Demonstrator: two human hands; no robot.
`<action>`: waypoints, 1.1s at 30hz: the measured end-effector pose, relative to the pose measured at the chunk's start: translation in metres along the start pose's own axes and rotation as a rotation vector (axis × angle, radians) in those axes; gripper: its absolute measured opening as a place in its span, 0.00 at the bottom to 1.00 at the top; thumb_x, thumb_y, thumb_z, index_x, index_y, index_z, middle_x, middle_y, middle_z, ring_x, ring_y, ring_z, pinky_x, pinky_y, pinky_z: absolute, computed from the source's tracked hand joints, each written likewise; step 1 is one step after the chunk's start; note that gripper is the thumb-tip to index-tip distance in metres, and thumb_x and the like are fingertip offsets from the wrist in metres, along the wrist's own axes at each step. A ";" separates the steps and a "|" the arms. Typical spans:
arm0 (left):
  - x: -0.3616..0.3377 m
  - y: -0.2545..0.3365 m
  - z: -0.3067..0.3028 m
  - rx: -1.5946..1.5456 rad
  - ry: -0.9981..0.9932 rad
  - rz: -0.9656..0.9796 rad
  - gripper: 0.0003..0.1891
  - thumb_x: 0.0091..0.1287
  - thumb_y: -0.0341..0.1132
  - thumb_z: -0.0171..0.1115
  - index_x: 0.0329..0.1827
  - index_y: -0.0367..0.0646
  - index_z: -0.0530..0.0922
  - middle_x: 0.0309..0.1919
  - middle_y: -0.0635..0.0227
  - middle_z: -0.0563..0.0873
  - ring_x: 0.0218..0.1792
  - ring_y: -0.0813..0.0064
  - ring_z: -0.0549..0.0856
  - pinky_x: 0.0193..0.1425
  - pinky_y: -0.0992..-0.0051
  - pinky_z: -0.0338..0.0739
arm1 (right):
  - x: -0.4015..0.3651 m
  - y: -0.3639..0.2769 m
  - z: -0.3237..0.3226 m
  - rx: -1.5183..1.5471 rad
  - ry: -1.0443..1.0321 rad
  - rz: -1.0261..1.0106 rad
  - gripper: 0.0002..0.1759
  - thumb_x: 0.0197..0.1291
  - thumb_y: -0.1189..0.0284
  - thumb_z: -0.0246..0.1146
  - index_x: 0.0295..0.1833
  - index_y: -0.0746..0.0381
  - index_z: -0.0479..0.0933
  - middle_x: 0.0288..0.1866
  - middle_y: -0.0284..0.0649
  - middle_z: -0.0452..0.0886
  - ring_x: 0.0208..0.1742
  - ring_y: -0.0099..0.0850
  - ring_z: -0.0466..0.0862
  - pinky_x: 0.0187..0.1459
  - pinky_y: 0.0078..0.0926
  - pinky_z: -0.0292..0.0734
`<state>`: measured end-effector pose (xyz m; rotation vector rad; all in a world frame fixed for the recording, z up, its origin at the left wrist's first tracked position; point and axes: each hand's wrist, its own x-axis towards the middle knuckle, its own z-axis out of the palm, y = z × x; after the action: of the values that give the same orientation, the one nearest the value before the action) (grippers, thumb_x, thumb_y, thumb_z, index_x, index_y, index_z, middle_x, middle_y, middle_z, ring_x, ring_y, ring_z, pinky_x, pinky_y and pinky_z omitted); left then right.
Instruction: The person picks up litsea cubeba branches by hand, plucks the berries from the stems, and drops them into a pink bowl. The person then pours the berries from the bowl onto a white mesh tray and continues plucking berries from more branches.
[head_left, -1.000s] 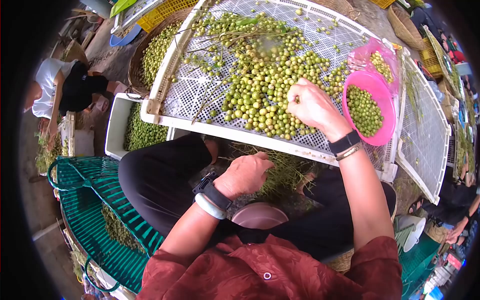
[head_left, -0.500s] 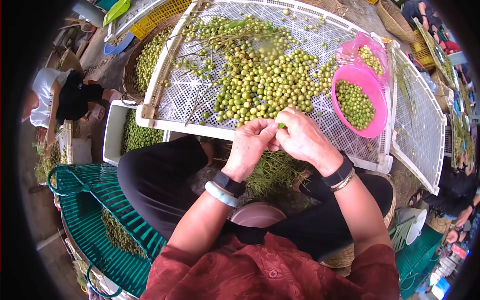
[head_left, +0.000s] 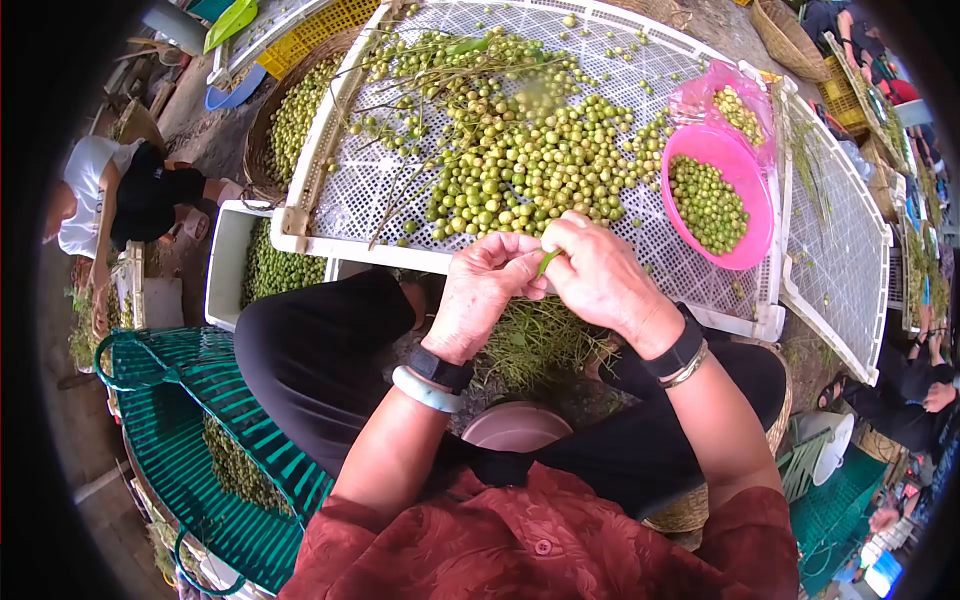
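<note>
My left hand (head_left: pixel 482 292) and my right hand (head_left: pixel 603 275) meet just over the front edge of a white mesh tray (head_left: pixel 375 253). Both are closed in a pinch around a small, thin green stem piece (head_left: pixel 548 262); its ends are hidden by the fingers. Beyond my fingertips lies a heap of round green-yellow fruits (head_left: pixel 530 165) spread on the tray. Bare twigs (head_left: pixel 405 205) lie among the fruits on the left. A pink bowl (head_left: pixel 764 215) with green fruits stands on the tray to the right of my right hand.
A pink plastic bag (head_left: pixel 690 105) of paler fruits sits behind the bowl. Stripped stalks (head_left: pixel 545 345) are heaped below my hands, near a round basin (head_left: pixel 517 428). To the left are a white crate (head_left: pixel 222 265) and a green basket (head_left: pixel 150 430). Another person (head_left: pixel 150 190) sits further left.
My hands have drawn slightly apart, the left one moving a little left and down. More of the green stem piece shows between the fingers now.
</note>
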<state>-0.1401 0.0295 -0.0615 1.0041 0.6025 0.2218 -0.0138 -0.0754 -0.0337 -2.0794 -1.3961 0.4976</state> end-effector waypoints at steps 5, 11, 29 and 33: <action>-0.005 -0.001 -0.003 0.085 0.013 -0.096 0.04 0.65 0.29 0.61 0.33 0.39 0.77 0.25 0.70 0.82 0.25 0.81 0.81 0.35 0.81 0.77 | -0.016 -0.007 0.017 -0.192 -0.023 -0.063 0.09 0.56 0.71 0.59 0.39 0.65 0.71 0.36 0.49 0.77 0.39 0.44 0.81 0.41 0.41 0.76; -0.007 0.003 0.002 0.169 0.040 -0.118 0.03 0.63 0.27 0.59 0.34 0.37 0.78 0.24 0.70 0.82 0.26 0.82 0.81 0.34 0.83 0.76 | -0.022 -0.004 0.022 -0.134 -0.043 0.022 0.12 0.57 0.67 0.57 0.43 0.63 0.72 0.37 0.48 0.80 0.41 0.44 0.82 0.43 0.45 0.74; 0.104 0.026 0.149 0.848 -0.160 0.787 0.18 0.57 0.25 0.57 0.53 0.37 0.79 0.45 0.46 0.82 0.43 0.49 0.83 0.53 0.62 0.77 | -0.058 0.020 -0.015 -0.392 -0.399 -0.175 0.20 0.54 0.75 0.61 0.55 0.64 0.72 0.49 0.50 0.79 0.46 0.44 0.82 0.49 0.37 0.77; 0.105 0.035 0.034 1.274 0.238 0.839 0.18 0.54 0.24 0.61 0.50 0.42 0.81 0.45 0.54 0.83 0.51 0.55 0.79 0.59 0.62 0.72 | -0.032 0.029 -0.073 -0.442 0.046 0.222 0.23 0.49 0.65 0.71 0.45 0.66 0.71 0.40 0.50 0.78 0.37 0.48 0.81 0.41 0.43 0.75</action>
<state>-0.0318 0.0701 -0.0578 2.4812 0.4707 0.7514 0.0376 -0.1318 0.0024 -2.6005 -1.3458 0.2378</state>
